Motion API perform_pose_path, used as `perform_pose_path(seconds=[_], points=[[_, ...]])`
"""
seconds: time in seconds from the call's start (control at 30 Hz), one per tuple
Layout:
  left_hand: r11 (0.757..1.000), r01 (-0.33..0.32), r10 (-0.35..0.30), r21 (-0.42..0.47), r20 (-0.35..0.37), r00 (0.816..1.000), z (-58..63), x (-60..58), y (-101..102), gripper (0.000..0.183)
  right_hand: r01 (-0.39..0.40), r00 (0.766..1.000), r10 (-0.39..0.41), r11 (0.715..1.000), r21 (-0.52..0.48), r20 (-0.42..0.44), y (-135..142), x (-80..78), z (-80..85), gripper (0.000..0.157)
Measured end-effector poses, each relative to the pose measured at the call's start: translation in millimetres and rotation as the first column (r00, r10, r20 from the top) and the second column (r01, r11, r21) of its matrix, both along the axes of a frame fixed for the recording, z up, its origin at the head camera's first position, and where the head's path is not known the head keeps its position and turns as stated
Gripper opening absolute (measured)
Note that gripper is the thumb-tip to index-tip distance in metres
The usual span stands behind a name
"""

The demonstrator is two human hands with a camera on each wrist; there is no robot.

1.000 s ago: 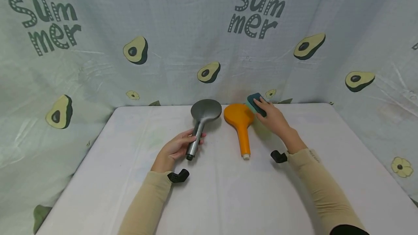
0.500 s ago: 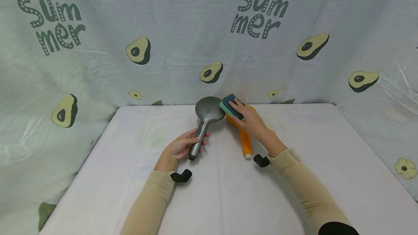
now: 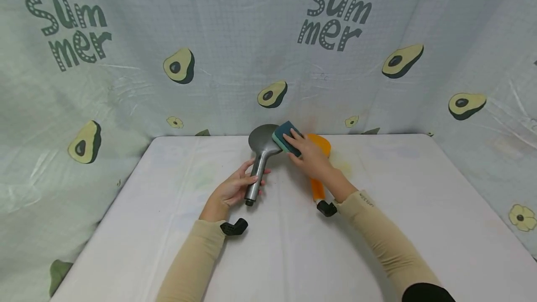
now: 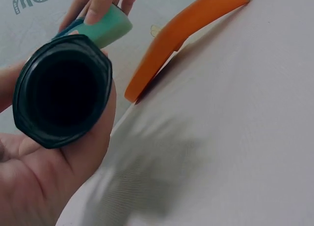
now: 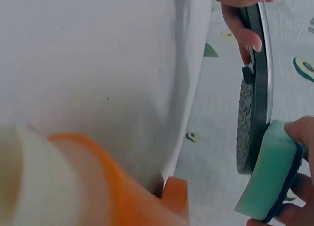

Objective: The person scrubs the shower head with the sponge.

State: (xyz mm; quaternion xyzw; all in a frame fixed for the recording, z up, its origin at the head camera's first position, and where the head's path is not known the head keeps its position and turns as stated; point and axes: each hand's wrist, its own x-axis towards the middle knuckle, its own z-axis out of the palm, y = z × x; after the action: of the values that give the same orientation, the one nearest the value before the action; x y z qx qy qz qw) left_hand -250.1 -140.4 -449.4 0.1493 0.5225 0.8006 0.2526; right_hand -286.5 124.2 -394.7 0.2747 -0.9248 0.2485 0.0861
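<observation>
My left hand (image 3: 235,188) grips the handle of a grey shower head (image 3: 262,138), holding it above the table. In the left wrist view its dark hollow handle end (image 4: 63,94) faces the camera. A sponge (image 3: 287,135), dark blue on one side and mint green on the other, is pinched in my right hand (image 3: 313,158). The green side lies against the smooth back of the grey shower head near its right edge; the right wrist view shows the sponge (image 5: 269,172) right at it, opposite the textured spray face (image 5: 244,123).
An orange shower head (image 3: 321,144) lies on the white table (image 3: 260,255), partly hidden under my right hand and wrist. Its pale handle end looms close in the right wrist view. A cloth backdrop (image 3: 226,36) with avocado prints hangs behind the table's far edge.
My right hand has carried the sponge leftward, from beside the orange shower head onto the grey shower head's back. The left hand keeps its grip, nearly still. The orange shower head stays put.
</observation>
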Motion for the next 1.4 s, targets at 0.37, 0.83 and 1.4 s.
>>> perform_pose_path(seconds=[0.37,0.83,1.4], points=[[1.000,-0.021,0.021,-0.011,-0.020,1.000,-1.4,0.5,-2,0.069,-0.190,0.972,0.190,0.982,0.010,-0.141,-11,10.6,-4.5,0.053],[0.999,0.034,-0.034,-0.006,-0.052,0.998,-1.4,2.0,-3,0.070,-0.022,0.996,0.036,0.986,-0.168,0.082,4,-5.6,-6.8,0.056],[0.999,0.039,-0.039,0.004,-0.046,0.998,-1.8,3.6,1,0.068,-0.258,0.908,0.263,0.964,0.059,-0.325,-22,6.6,-4.2,0.049]])
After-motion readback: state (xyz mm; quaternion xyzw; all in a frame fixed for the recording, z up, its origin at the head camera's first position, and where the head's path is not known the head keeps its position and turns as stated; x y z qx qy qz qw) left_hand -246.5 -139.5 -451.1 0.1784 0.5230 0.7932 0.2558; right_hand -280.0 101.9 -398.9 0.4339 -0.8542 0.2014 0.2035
